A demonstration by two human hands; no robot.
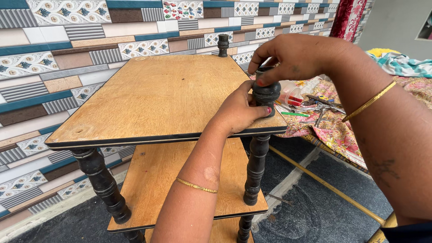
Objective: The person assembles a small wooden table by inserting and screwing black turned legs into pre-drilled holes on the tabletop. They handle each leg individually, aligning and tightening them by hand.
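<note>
A wooden shelf stand with light brown boards and black turned legs stands before me. On the near right corner of its top board [153, 96] sits a black turned post piece [266, 93]. My left hand [240, 110] grips the lower part of that piece against the board. My right hand [294, 56] pinches its top from above. Another black post [223, 45] stands upright on the far corner. A lower board [171, 175] lies beneath, carried by the black legs [255, 168].
A patterned tile wall [49, 67] runs along the left, close behind the stand. To the right, a floral cloth [333, 130] holds pliers, screwdrivers and a small plastic container [290, 92]. A yellow stick [324, 184] lies on the dark floor.
</note>
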